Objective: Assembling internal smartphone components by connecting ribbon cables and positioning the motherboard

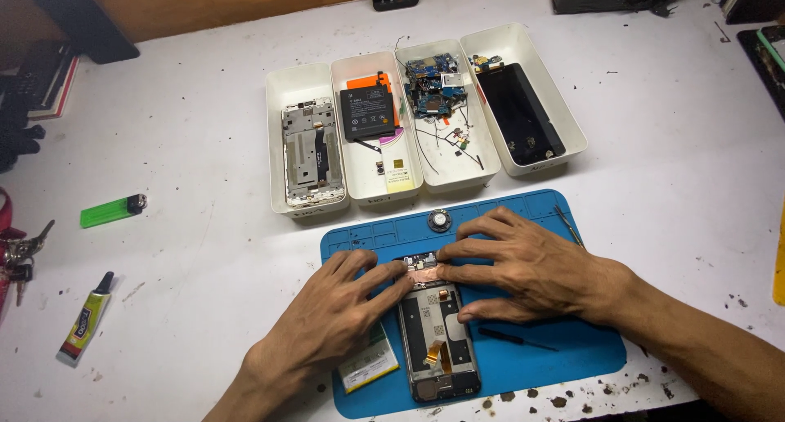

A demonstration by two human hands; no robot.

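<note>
At the far left of the white bench [188, 250] lie one small glue tube [84, 322] and one green lighter [113, 211], both well apart from the work, likely set aside within reach. In the middle sits one blue mat [540, 365], probably there to keep small parts from sliding. On it lies one opened phone frame [437, 340], its back off and its insides facing up, long axis pointing toward the person. The left hand [327, 320] rests on the mat with fingers loosely spread, its fingertips pressing on the frame's upper left edge, apparently to steady it; a flat yellow-edged battery [370, 363] peeks from under that hand. The right hand [523, 267] lies flat across the top of the frame, fingers stretched out and close together, pressing on a copper-coloured strip [427, 270] there, with the thumb set against the frame's right side. One small round speaker part [440, 220] sits at the mat's upper edge and one thin black tool [517, 338] lies right of the frame. Behind the mat stand four white trays [282, 87] in a row, sorting a metal frame, a battery, circuit boards and a dark screen.
</note>
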